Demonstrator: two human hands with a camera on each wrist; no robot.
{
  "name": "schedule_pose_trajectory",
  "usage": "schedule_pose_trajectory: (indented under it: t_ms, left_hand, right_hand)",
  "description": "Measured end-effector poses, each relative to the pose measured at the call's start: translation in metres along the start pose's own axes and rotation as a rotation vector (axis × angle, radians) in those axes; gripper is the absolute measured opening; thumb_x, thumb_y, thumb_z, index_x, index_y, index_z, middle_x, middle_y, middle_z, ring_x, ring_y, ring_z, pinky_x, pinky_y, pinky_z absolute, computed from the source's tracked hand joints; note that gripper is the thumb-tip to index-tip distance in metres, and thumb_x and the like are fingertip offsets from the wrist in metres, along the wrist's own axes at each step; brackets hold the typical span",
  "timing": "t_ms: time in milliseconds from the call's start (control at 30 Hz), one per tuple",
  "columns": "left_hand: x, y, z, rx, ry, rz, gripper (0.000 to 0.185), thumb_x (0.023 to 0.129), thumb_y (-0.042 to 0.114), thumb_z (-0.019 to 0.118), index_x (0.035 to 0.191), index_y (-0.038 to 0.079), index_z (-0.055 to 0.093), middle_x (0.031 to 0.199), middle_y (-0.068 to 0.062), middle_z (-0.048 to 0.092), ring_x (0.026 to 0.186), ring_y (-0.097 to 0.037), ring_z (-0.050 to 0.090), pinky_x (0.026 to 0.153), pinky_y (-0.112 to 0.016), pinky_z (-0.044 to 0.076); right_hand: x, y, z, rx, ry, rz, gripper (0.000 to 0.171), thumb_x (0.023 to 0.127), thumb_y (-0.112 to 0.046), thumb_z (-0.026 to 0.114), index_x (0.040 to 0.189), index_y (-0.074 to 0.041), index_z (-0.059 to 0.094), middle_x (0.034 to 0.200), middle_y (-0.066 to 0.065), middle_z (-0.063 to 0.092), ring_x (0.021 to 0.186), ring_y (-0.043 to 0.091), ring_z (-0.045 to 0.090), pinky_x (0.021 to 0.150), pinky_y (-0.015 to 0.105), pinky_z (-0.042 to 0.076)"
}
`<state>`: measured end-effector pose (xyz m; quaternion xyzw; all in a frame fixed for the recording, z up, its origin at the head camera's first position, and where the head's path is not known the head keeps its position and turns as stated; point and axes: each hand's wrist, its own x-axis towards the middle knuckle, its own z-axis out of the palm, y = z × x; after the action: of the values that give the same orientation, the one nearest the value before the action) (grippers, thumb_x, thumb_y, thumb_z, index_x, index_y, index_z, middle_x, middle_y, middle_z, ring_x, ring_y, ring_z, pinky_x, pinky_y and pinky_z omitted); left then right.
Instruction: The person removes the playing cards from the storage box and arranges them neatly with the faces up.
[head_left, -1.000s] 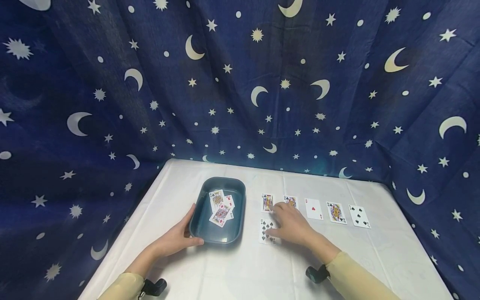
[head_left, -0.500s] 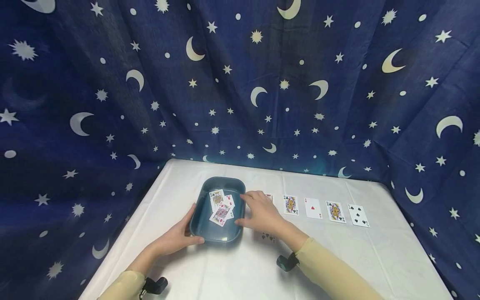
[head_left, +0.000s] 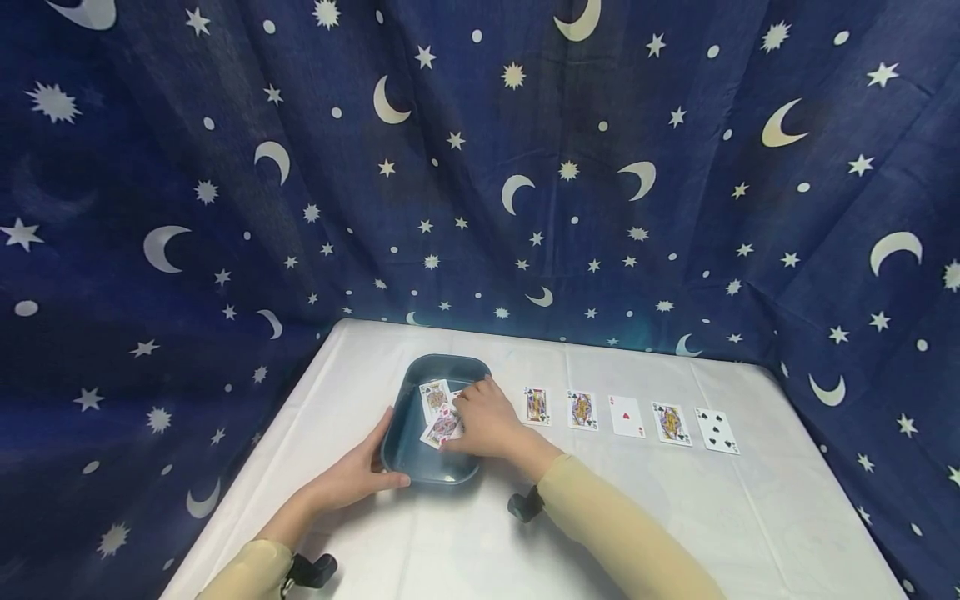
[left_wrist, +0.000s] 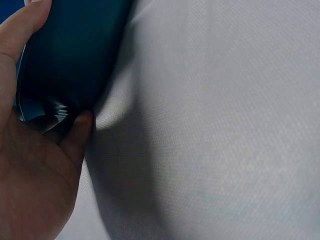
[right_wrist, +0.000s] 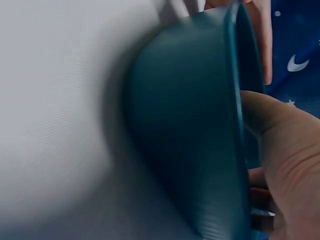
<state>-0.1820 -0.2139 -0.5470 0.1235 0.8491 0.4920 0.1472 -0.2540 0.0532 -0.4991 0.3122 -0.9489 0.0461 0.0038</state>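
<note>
A deep blue-green tray point(head_left: 448, 357) stands on the white cloth, with overlapping playing cards inside. My left hand point(head_left: 352, 481) holds its near left corner, fingers on the side wall and thumb at the front. My right hand point(head_left: 489, 423) reaches over the right rim into the tray. Its thumb and fingertips stand apart at the right side of the cards, by a red face card point(head_left: 439, 428); another face card point(head_left: 434, 397) lies behind. The hand covers part of the cards. In the right wrist view, the thumb point(right_wrist: 267, 112) passes over the rim.
Right of the tray runs a row of face-up cards: a face card point(head_left: 536, 406), a second one point(head_left: 582, 409), an ace of hearts point(head_left: 626, 416), a third face card point(head_left: 672, 423) and a spade card point(head_left: 717, 430). A blue curtain point(head_left: 480, 167) hangs behind the table.
My right hand has moved left from the row of cards, over the rim and into the tray. The spade card lying in front of the row no longer shows. The left hand has stayed put.
</note>
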Motion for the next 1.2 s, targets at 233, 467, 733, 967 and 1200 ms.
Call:
schedule_pose_trajectory:
  t_ms: [233, 467, 733, 967, 1200]
  left_hand:
    - [0.001, -0.002, 0.000, 0.004, -0.001, 0.014, 0.121, 0.084, 0.038, 0.085, 0.166, 0.020, -0.002, 0.172, -0.011, 0.000, 0.152, -0.037, 0.024, 0.116, -0.046, 0.038]
    - [0.001, 0.001, 0.001, 0.011, 0.002, 0.007, 0.120, 0.085, 0.036, 0.085, 0.166, 0.020, -0.002, 0.172, -0.012, 0.001, 0.151, -0.037, 0.025, 0.116, -0.046, 0.039]
    - [0.000, 0.001, 0.000, 0.008, 0.000, -0.002, 0.120, 0.085, 0.034, 0.085, 0.166, 0.021, -0.002, 0.172, -0.011, 0.000, 0.152, -0.036, 0.024, 0.116, -0.046, 0.038]
    - [0.000, 0.001, 0.000, 0.007, -0.001, -0.009, 0.120, 0.085, 0.035, 0.085, 0.166, 0.022, -0.002, 0.172, -0.010, -0.001, 0.152, -0.035, 0.024, 0.116, -0.046, 0.038]
    - [0.000, 0.002, 0.001, -0.013, -0.004, 0.005, 0.119, 0.085, 0.031, 0.086, 0.166, 0.021, -0.001, 0.172, -0.011, -0.001, 0.151, -0.037, 0.025, 0.115, -0.047, 0.039]
  right_hand:
    - [0.013, -0.005, 0.008, -0.075, -0.064, 0.029, 0.083, 0.071, -0.076, 0.076, 0.116, -0.007, 0.073, 0.123, 0.007, 0.064, 0.129, 0.028, 0.049, 0.126, 0.048, 0.016]
    - [0.018, -0.006, 0.014, -0.081, -0.096, 0.070, 0.088, 0.067, -0.080, 0.076, 0.117, -0.007, 0.074, 0.126, 0.008, 0.063, 0.131, 0.029, 0.047, 0.127, 0.049, 0.012]
    - [0.022, -0.011, 0.015, -0.120, -0.117, 0.094, 0.091, 0.064, -0.083, 0.076, 0.114, -0.008, 0.075, 0.129, 0.009, 0.063, 0.129, 0.030, 0.047, 0.125, 0.054, 0.014]
    - [0.023, -0.012, 0.017, -0.125, -0.114, 0.094, 0.081, 0.065, -0.080, 0.077, 0.112, -0.013, 0.075, 0.127, 0.008, 0.063, 0.129, 0.030, 0.047, 0.125, 0.055, 0.014]
    - [0.023, -0.013, 0.016, -0.089, -0.118, 0.094, 0.075, 0.066, -0.073, 0.081, 0.114, -0.016, 0.075, 0.129, 0.006, 0.063, 0.128, 0.028, 0.047, 0.125, 0.056, 0.013]
